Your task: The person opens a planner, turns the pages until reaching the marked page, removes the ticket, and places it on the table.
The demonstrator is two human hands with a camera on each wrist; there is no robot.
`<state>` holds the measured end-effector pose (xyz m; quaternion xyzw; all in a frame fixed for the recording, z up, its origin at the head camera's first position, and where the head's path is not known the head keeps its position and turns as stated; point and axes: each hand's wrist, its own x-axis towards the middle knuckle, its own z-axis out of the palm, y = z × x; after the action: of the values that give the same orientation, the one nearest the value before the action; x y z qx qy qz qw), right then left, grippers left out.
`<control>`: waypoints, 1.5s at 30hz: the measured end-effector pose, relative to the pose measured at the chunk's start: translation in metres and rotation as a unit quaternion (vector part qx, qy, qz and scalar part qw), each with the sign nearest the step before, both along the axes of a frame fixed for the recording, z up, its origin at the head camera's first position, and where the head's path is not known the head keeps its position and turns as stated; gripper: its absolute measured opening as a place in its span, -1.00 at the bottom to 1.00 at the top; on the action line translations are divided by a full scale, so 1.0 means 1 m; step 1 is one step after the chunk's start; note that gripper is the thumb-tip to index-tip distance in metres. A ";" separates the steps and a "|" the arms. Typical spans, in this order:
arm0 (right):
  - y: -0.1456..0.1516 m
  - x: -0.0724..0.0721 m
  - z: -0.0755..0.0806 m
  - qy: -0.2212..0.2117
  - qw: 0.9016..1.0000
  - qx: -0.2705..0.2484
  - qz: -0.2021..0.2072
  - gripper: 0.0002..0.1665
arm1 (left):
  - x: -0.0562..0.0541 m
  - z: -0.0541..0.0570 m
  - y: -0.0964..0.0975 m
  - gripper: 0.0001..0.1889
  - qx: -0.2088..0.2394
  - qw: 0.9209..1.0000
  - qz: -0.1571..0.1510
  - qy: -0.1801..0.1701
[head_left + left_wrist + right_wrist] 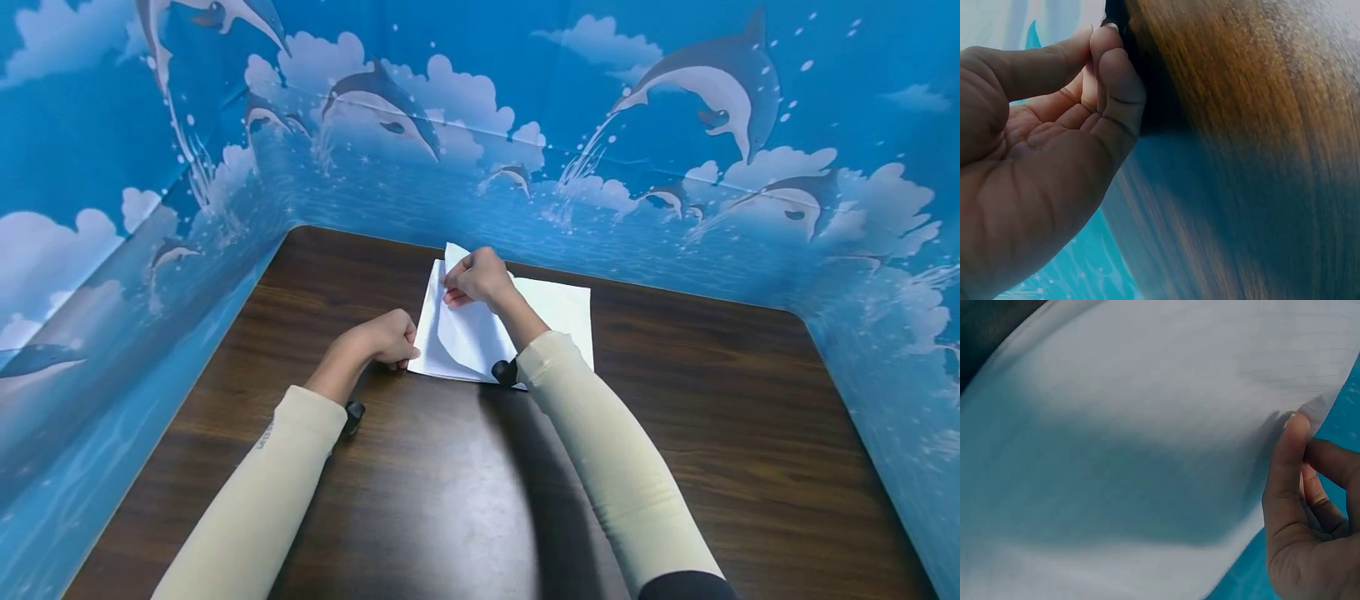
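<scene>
An open notebook (pixel 558 310) with white pages lies near the far edge of the table. My right hand (pixel 480 279) pinches one page (pixel 471 335) by its outer edge and holds it raised and curved over the left side. Faint lines show on this page (pixel 1166 369) in the right wrist view, with thumb and fingers on its edge. At the notebook's near left corner, my left hand (pixel 386 337) pinches the edge between thumb and curled fingers. The left wrist view shows that hand (pixel 1054 144) close up, with only a sliver of white paper beyond the fingertips.
The dark wood-grain table (pixel 750 433) has rounded far corners. A blue backdrop (pixel 480 192) printed with dolphins and clouds rises behind the table and along its sides. Both forearms wear cream sleeves (pixel 615 458), and a dark wrist camera (pixel 505 372) sits at the right wrist.
</scene>
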<state>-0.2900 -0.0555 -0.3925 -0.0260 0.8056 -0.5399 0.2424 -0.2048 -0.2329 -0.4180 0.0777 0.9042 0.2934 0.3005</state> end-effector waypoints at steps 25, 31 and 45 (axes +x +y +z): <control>0.000 0.009 -0.040 0.056 0.988 0.119 0.075 -0.82 | -0.001 0.001 0.000 -0.56 0.030 0.999 0.009 -0.032; 0.026 0.010 -0.035 0.177 0.929 0.298 0.130 -0.66 | 0.000 0.001 0.003 -0.45 0.020 1.000 0.005 -0.016; 0.159 -0.004 -0.039 0.098 0.912 0.397 0.041 -0.29 | 0.004 0.003 0.003 -0.51 0.022 1.000 0.008 -0.016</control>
<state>-0.2940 0.1034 -0.4317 -0.0133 0.9715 -0.1600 0.1745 -0.2012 -0.2299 -0.4147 0.0728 0.8931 0.3170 0.3107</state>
